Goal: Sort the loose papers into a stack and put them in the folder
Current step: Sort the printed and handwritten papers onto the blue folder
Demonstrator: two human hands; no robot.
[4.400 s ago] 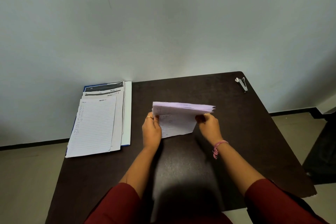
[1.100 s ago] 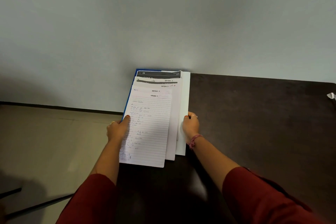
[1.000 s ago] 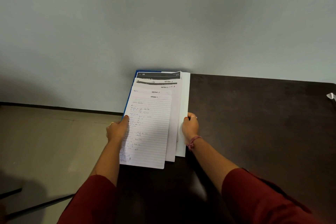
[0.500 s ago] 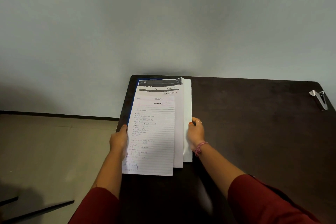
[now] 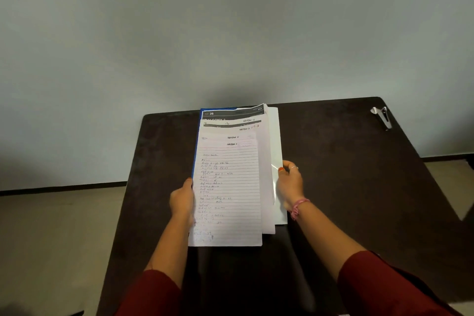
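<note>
Both hands hold the folder (image 5: 278, 136) by its long sides near the table's (image 5: 346, 187) back edge: left hand (image 5: 182, 199) curled on the blue edge, right hand (image 5: 289, 183) pinching the white flap. Its papers (image 5: 228, 187) look light, floppy, and likely to slide.

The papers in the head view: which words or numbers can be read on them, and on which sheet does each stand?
"2B": dark header of the back sheet.
"SECTION 1": the sheets below it, and twice at the top of the front lined sheet.
Handwritten lines on the lined sheet: too blurred to read.
Small print at the header's right end: too small.
</note>
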